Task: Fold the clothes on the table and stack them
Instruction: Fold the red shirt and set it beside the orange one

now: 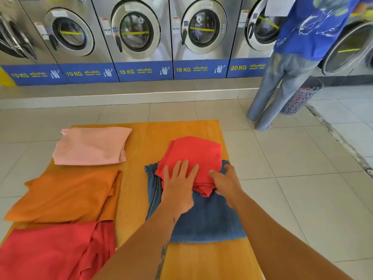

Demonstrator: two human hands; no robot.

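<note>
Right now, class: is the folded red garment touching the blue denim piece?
Touching. The head view shows the red garment lying directly on the blue denim piece.

This is a self-service laundromat. A row of steel front-loading washing machines (135, 33) lines the far wall, each above a blue panel (143, 71) printed with a capacity: 10 KG, 15 KG, 20 KG. The floor (302, 188) is pale tile. At the right another person (298, 57) stands at an open machine beside what looks like a perforated laundry basket (300, 98).
</note>
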